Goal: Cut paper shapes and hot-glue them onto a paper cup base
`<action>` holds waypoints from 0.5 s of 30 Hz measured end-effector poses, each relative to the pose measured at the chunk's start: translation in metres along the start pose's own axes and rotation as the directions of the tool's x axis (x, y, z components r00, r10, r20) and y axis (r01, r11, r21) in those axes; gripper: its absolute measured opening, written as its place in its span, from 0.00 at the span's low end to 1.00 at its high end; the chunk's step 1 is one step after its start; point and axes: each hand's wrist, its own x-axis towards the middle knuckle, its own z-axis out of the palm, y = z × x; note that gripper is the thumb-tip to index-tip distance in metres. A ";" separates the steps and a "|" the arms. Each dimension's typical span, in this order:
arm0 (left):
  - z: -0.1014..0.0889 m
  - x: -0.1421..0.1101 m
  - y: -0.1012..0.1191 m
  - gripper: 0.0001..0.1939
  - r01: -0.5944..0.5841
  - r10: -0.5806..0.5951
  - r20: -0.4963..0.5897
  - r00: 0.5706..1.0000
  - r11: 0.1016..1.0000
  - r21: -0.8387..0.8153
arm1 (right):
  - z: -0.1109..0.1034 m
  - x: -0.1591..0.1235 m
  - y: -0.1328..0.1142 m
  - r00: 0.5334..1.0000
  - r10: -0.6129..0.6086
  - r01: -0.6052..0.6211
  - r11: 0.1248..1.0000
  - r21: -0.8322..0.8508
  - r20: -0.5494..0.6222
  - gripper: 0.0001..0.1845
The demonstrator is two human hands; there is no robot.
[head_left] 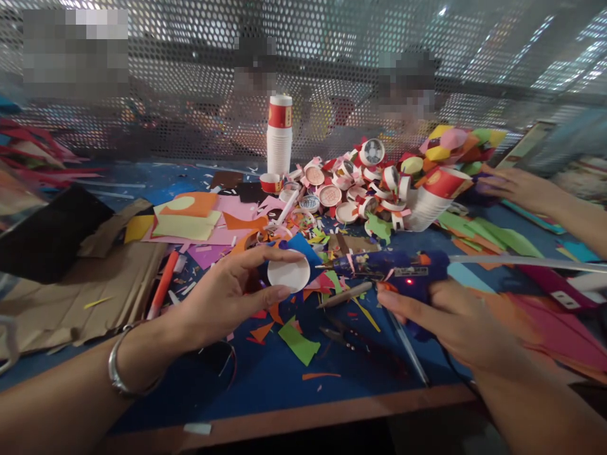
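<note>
Between the thumb and fingers of my left hand (pixel 232 291) is a small round white paper cup bottom (pixel 288 273), its flat face turned up toward me. A blue glue gun (pixel 403 266) is gripped in my right hand (pixel 455 322), with a red light lit on its side and a long clear glue stick (pixel 526 260) running out of its back. The gun's nozzle points left and comes close to the disc's right edge; I cannot tell whether they touch. Below the gun lie small dark snips (pixel 348 335) and a green paper scrap (pixel 300 341).
Cut cup bottoms (pixel 331 196) form a heap at the back, beside a tall cup stack (pixel 279 139) and a tilted stack (pixel 434 199). Cardboard (pixel 118 284) and an orange-red marker (pixel 164 284) lie left. Another person's hand (pixel 516 186) reaches in from the right. A perforated metal screen (pixel 190 95) stands behind.
</note>
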 end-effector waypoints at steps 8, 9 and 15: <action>-0.001 -0.003 -0.002 0.20 0.002 -0.005 0.052 0.999 0.999 0.053 | 0.005 -0.002 -0.006 0.978 -0.160 0.130 0.970 -0.207 -0.134 0.26; 0.000 -0.003 -0.001 0.19 -0.004 0.001 0.055 0.999 0.999 0.047 | 0.005 -0.003 -0.005 0.976 -0.163 0.125 0.963 -0.238 -0.148 0.25; 0.002 -0.004 0.002 0.18 -0.028 0.024 0.041 0.999 0.995 0.092 | 0.005 -0.006 -0.001 0.977 -0.162 0.121 0.955 -0.270 -0.135 0.20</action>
